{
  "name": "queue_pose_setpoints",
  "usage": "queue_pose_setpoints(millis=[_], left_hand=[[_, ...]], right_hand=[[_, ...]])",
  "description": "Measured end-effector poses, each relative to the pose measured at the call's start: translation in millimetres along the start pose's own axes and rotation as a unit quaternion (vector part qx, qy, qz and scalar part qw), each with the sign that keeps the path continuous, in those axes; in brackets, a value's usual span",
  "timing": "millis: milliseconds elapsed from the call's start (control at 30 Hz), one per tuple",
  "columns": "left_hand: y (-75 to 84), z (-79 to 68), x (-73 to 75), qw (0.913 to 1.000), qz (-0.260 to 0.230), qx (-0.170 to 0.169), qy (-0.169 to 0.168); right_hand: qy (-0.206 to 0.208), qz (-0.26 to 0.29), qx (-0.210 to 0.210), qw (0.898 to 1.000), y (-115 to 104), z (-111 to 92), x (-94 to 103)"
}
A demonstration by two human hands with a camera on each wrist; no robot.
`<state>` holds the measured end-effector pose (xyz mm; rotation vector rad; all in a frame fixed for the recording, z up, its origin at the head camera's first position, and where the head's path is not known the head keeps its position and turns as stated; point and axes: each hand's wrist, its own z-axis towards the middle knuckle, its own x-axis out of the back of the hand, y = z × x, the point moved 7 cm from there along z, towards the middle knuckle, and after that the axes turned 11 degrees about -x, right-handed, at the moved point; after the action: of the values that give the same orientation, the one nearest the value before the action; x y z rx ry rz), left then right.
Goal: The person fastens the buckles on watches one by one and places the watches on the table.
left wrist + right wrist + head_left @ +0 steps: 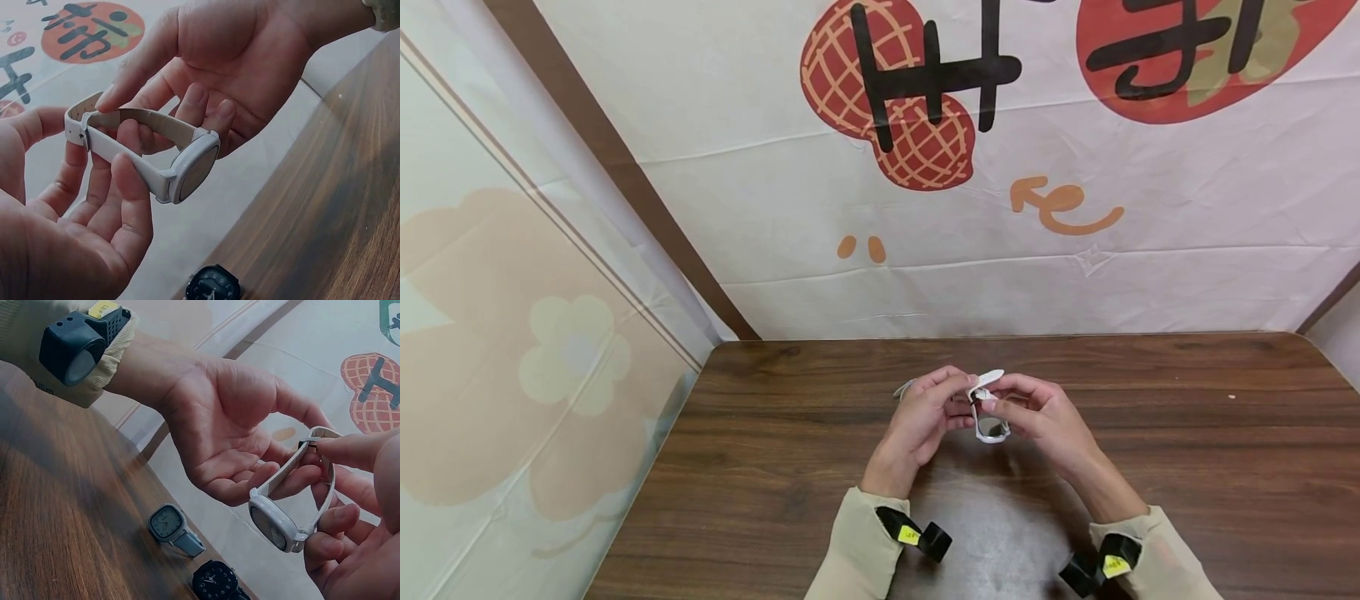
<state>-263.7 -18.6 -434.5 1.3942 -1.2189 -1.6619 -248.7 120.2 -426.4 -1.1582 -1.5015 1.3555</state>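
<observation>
A white wristwatch (992, 430) is held above the table between both hands, its strap looped round and passed through the buckle (85, 129). My left hand (919, 423) grips the strap near the buckle from the left, thumb on the band. From the other side my right hand (1047, 418) pinches the strap at the same spot with thumb and forefinger. The watch case (195, 165) hangs at the lower end of the loop, its dial turned away from the strap. In the right wrist view the strap's free end overlaps the fingers.
On the brown wooden table (760, 467) lie a grey-blue watch with a squarish case (167, 523) and a black round watch (215, 580), side by side. A printed cloth (760, 208) hangs behind the table's far edge. Wrist cameras (917, 533) sit on both sleeves.
</observation>
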Motion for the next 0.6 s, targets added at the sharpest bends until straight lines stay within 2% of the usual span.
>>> queue_pose_setpoints(millis=[600], left_hand=[[4.0, -0.7, -0.2, 0.999, -0.023, -0.005, -0.037]], right_hand=[[-0.028, 0.006, 0.031, 0.999, -0.3, -0.2, -0.8]])
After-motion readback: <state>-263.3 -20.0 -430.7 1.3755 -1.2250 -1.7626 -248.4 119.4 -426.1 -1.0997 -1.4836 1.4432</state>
